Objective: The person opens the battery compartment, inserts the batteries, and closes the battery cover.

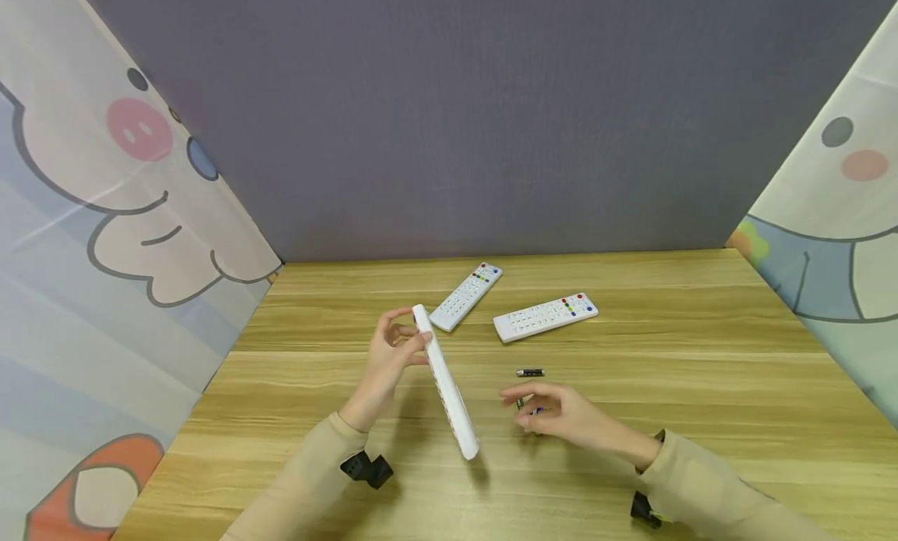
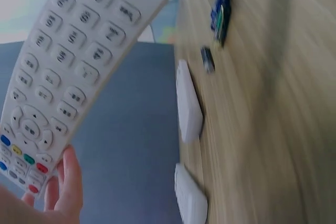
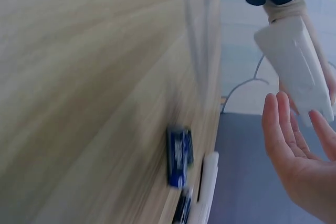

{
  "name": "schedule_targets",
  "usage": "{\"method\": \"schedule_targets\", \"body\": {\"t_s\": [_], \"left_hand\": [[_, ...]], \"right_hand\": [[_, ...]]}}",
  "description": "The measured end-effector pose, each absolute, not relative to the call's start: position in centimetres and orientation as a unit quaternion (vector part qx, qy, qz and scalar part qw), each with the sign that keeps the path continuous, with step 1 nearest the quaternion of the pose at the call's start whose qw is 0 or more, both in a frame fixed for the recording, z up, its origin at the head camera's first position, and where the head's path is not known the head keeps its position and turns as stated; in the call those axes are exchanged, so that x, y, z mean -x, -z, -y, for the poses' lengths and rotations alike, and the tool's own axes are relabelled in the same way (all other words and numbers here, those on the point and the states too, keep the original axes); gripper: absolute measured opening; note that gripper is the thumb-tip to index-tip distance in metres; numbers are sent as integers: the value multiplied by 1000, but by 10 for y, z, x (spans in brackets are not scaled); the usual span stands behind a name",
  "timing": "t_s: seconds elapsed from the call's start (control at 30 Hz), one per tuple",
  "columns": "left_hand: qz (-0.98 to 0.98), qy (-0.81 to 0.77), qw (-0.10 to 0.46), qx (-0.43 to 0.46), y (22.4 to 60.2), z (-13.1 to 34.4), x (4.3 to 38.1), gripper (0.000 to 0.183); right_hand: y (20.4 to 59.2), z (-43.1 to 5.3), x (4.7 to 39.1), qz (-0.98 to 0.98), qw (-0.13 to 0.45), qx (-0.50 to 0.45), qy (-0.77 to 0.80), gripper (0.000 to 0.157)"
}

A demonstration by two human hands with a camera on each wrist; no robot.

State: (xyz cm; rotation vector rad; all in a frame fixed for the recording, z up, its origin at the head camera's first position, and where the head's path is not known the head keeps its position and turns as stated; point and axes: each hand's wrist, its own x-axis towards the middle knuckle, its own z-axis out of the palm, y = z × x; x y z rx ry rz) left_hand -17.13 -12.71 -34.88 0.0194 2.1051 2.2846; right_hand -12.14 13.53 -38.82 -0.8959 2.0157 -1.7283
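Observation:
My left hand (image 1: 384,369) grips a white remote control (image 1: 449,385) by the end with the coloured buttons, holding it tilted above the wooden table. In the head view the remote is nearly edge-on; its keypad (image 2: 68,61) faces the left wrist camera, and its plain back (image 3: 294,59) shows in the right wrist view. My right hand (image 1: 564,416) hovers with bent, spread fingers and holds nothing. Beneath it lie a blue battery (image 3: 177,156) and a green one (image 3: 190,148), partly hidden by the fingers in the head view. A black battery (image 1: 530,373) lies just beyond.
Two more white remotes lie keypad up farther back, one slanted (image 1: 466,295) and one to its right (image 1: 546,317). A grey panel (image 1: 491,120) rises behind the wooden table (image 1: 666,330). Cartoon-printed curtains (image 1: 63,291) flank both sides.

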Motion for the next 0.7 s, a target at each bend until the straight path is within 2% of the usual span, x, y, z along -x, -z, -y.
{"method": "schedule_targets", "body": {"t_s": [0.23,0.53,0.7], "left_hand": [[-759,-649,12,-47,344,149,188,56],[-853,-499,14,-150,337,178,212,53],[-870,-457,18,-184,335,190,225,56]], "right_hand": [[387,-155,126,-767,142,271,565,32],[391,-177,136,-830,27,297,471,27],[390,-187,141,-852,9,289,435,26]]}}
